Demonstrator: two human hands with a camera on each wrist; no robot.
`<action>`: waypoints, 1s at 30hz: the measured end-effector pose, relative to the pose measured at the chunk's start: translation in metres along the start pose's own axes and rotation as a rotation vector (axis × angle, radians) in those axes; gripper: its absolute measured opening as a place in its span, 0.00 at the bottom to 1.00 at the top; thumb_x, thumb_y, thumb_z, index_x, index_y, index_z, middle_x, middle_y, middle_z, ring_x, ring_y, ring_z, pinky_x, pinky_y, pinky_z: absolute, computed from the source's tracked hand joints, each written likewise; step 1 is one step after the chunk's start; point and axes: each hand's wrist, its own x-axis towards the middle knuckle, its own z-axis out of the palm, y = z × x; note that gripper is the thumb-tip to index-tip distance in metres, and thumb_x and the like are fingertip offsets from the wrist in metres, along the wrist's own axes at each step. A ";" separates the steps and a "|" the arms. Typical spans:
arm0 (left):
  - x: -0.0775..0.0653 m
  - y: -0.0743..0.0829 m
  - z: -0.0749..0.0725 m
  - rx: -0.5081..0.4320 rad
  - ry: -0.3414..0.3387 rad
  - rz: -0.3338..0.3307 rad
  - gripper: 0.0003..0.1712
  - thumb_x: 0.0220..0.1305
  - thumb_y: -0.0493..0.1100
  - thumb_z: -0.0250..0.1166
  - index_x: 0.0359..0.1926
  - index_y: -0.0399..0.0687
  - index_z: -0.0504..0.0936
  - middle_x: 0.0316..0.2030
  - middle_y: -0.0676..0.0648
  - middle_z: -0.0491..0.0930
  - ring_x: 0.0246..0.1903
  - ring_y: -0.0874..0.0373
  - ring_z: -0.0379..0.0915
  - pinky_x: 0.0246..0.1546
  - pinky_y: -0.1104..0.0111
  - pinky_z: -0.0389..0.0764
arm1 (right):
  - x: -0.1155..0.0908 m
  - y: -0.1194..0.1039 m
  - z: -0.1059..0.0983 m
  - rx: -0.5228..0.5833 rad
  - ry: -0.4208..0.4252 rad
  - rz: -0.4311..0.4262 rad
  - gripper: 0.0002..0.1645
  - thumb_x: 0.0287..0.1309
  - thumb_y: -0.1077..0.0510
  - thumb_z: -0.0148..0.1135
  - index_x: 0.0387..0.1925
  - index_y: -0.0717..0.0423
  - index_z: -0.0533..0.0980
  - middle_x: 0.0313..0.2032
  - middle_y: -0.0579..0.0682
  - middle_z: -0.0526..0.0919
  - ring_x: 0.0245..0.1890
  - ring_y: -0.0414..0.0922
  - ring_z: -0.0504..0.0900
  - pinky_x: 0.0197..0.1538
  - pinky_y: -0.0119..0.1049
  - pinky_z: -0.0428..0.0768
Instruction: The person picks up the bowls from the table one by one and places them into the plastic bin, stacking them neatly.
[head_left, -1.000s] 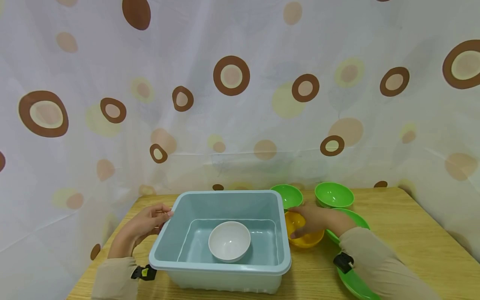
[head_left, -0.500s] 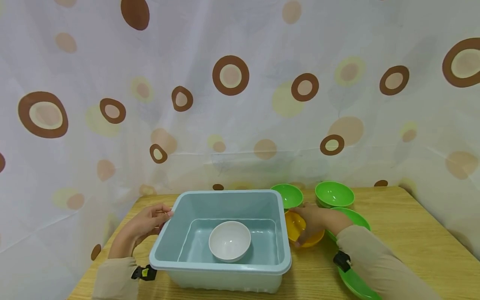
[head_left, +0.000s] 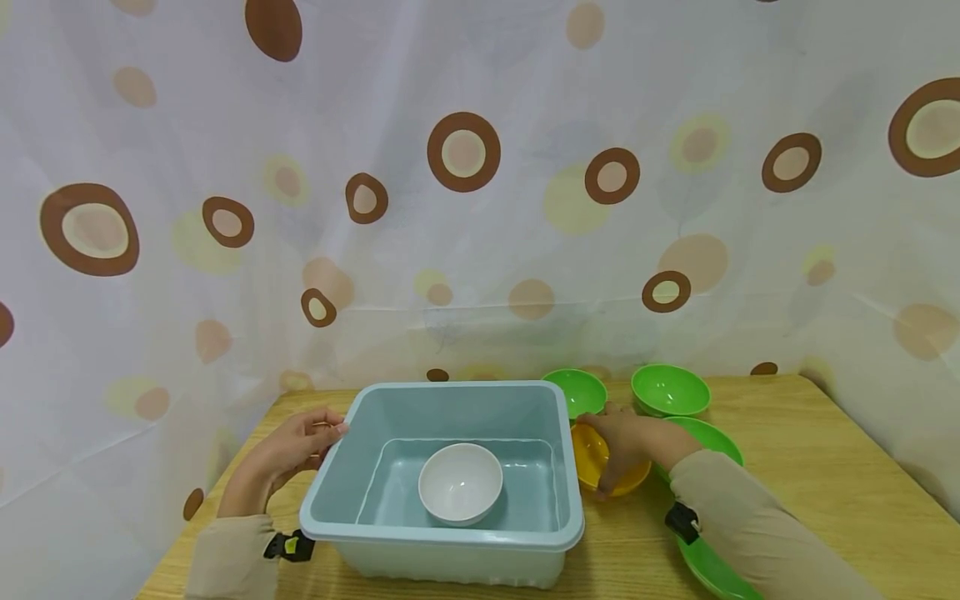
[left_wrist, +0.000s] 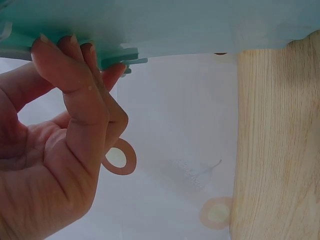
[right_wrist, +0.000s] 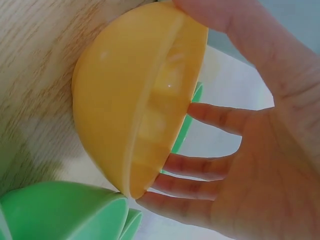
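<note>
A light blue plastic tub (head_left: 450,537) stands on the table with a white bowl (head_left: 460,483) inside it. At the tub's left rim, my left hand (head_left: 296,442) pinches the edge; in the left wrist view its bent fingers (left_wrist: 75,90) lie against the outer wall under the rim. My right hand (head_left: 626,442) spans the mouth of a yellow bowl (right_wrist: 115,95) just right of the tub. Its thumb is at the near rim and its fingertips reach the far rim. The bowl sits upright on the table.
Behind the yellow bowl are two green bowls (head_left: 577,393). Another green dish (head_left: 708,437) lies partly under the right forearm, and a further green dish (head_left: 712,567) is at the table's front. A patterned curtain (head_left: 465,250) hangs behind the wooden table (head_left: 817,467).
My right thumb has moved from inside the yellow bowl outward to its near rim. The left hand, the tub and the white bowl have stayed put.
</note>
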 end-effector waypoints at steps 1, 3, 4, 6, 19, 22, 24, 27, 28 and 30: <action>0.000 0.000 0.000 0.000 0.001 0.000 0.21 0.71 0.48 0.57 0.52 0.32 0.70 0.31 0.48 0.77 0.29 0.57 0.72 0.34 0.65 0.79 | -0.001 -0.001 -0.001 -0.001 -0.001 0.001 0.61 0.27 0.45 0.84 0.67 0.53 0.65 0.62 0.69 0.63 0.58 0.65 0.66 0.56 0.66 0.66; -0.001 0.000 0.000 0.000 0.003 0.000 0.21 0.71 0.48 0.57 0.51 0.32 0.70 0.31 0.48 0.77 0.29 0.57 0.72 0.34 0.65 0.79 | -0.003 -0.002 -0.003 0.005 -0.004 0.006 0.62 0.28 0.46 0.84 0.67 0.54 0.64 0.63 0.71 0.61 0.60 0.67 0.64 0.57 0.67 0.64; -0.001 0.000 0.000 0.000 0.004 -0.001 0.21 0.71 0.48 0.57 0.51 0.32 0.70 0.31 0.48 0.77 0.29 0.57 0.72 0.34 0.65 0.79 | -0.005 -0.003 -0.004 0.010 -0.005 0.006 0.62 0.28 0.46 0.84 0.67 0.55 0.63 0.64 0.72 0.59 0.61 0.68 0.62 0.58 0.67 0.63; -0.001 0.000 0.001 0.000 0.009 -0.004 0.21 0.71 0.48 0.57 0.51 0.32 0.71 0.31 0.47 0.76 0.28 0.57 0.71 0.34 0.65 0.79 | -0.007 -0.005 -0.006 0.019 -0.007 0.006 0.64 0.28 0.45 0.84 0.68 0.57 0.62 0.66 0.75 0.55 0.63 0.70 0.59 0.59 0.67 0.61; -0.001 -0.001 -0.001 0.006 0.018 -0.015 0.21 0.71 0.49 0.57 0.51 0.33 0.70 0.32 0.47 0.77 0.30 0.56 0.72 0.35 0.64 0.79 | -0.013 -0.005 -0.019 -0.036 0.049 -0.060 0.68 0.28 0.42 0.82 0.66 0.70 0.58 0.63 0.74 0.59 0.58 0.65 0.66 0.59 0.62 0.67; 0.000 0.000 0.000 0.007 0.017 -0.018 0.21 0.71 0.49 0.57 0.51 0.33 0.70 0.33 0.47 0.77 0.30 0.56 0.72 0.35 0.64 0.79 | -0.014 -0.004 -0.023 -0.050 0.065 -0.083 0.68 0.28 0.41 0.81 0.65 0.73 0.59 0.61 0.74 0.61 0.57 0.64 0.67 0.59 0.59 0.68; 0.000 0.000 0.000 0.007 0.016 -0.019 0.21 0.71 0.49 0.57 0.51 0.33 0.70 0.33 0.47 0.77 0.30 0.56 0.72 0.35 0.64 0.79 | -0.015 -0.003 -0.025 -0.057 0.078 -0.098 0.66 0.28 0.41 0.81 0.63 0.75 0.60 0.59 0.73 0.63 0.55 0.63 0.68 0.58 0.58 0.69; 0.000 0.001 0.000 0.006 0.015 -0.019 0.21 0.71 0.49 0.57 0.51 0.33 0.70 0.33 0.47 0.77 0.30 0.56 0.73 0.35 0.64 0.79 | -0.018 -0.002 -0.030 -0.071 0.095 -0.116 0.65 0.29 0.41 0.80 0.62 0.76 0.61 0.55 0.71 0.65 0.51 0.61 0.70 0.56 0.57 0.71; 0.000 0.001 0.000 0.004 0.013 -0.019 0.21 0.71 0.49 0.57 0.51 0.33 0.70 0.33 0.47 0.77 0.30 0.56 0.72 0.35 0.64 0.79 | -0.019 -0.002 -0.032 -0.076 0.100 -0.120 0.65 0.29 0.41 0.80 0.61 0.76 0.61 0.54 0.71 0.65 0.50 0.60 0.70 0.55 0.57 0.72; 0.000 0.002 0.000 0.001 0.011 -0.019 0.21 0.71 0.48 0.57 0.51 0.33 0.70 0.32 0.47 0.77 0.29 0.57 0.72 0.35 0.64 0.79 | -0.021 -0.001 -0.035 -0.085 0.111 -0.128 0.65 0.29 0.41 0.79 0.61 0.77 0.61 0.53 0.70 0.66 0.49 0.60 0.70 0.55 0.57 0.72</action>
